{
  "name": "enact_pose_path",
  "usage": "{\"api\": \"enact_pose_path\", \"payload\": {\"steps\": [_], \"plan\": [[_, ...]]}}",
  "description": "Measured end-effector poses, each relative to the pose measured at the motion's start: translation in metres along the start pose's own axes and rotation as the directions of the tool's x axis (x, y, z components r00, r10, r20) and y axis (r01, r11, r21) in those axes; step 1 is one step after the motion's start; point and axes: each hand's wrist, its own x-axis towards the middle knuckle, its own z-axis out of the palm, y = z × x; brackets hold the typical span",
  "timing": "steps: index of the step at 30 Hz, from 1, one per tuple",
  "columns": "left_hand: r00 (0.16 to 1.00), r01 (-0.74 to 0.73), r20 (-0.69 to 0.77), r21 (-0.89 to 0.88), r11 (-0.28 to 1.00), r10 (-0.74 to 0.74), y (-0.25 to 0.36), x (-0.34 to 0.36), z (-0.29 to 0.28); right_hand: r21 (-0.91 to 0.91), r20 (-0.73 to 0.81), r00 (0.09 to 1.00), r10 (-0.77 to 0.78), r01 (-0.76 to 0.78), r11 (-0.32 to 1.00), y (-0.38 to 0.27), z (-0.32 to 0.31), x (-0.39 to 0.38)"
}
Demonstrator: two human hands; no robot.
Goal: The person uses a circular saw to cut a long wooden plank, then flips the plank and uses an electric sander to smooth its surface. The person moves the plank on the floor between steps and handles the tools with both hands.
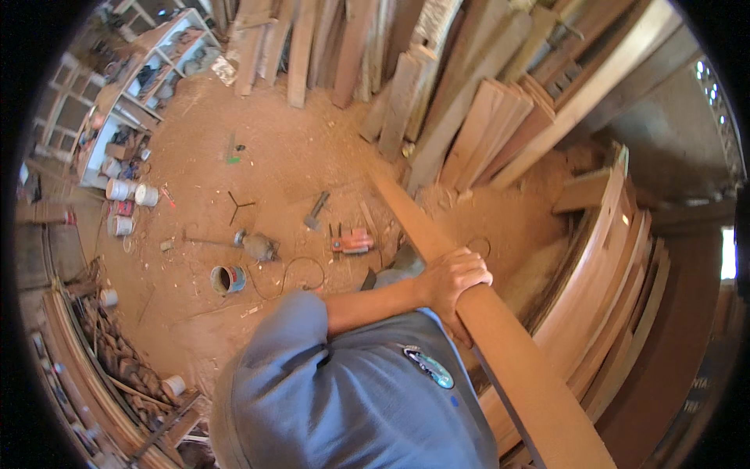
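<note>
A long brown wooden plank crosses in front of my body, running from the sawdust-covered floor to the lower right edge of the view. My left hand is closed around it near my chest, fingers over its top edge and thumb side lower down. The bent left arm in a blue-grey sleeve reaches over from the left. The plank's far end seems to touch or come close to the floor. I cannot see my right hand.
Many planks lean at the back; thick boards stand in a row at right. A hammer, a red power tool, a grinder-like tool, cords and a bucket lie about the floor. Shelves stand at left.
</note>
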Motion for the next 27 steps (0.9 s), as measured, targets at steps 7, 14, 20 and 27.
{"api": "enact_pose_path", "payload": {"steps": [7, 14, 20, 27], "plan": [[0.992, 0.013, -0.122, 0.2, 0.98, 0.012, -0.03, -0.005, -0.084, -0.01, 0.238, 0.971, 0.022, -0.02, 1.0, 0.006, 0.094, 0.043], [0.968, 0.009, -0.244, 0.246, 0.969, 0.053, -0.124, 0.016, -0.185, -0.039, 0.349, 0.936, 0.045, -0.034, 0.999, 0.041, 0.206, 0.138], [0.966, 0.026, -0.256, 0.265, 0.964, 0.045, -0.258, 0.042, -0.31, -0.072, 0.353, 0.935, 0.048, -0.024, 0.997, 0.066, 0.33, 0.264], [0.959, 0.079, -0.283, 0.272, 0.959, 0.001, -0.383, 0.083, -0.469, -0.068, 0.334, 0.942, -0.011, 0.036, 0.997, 0.047, 0.446, 0.374]]}}
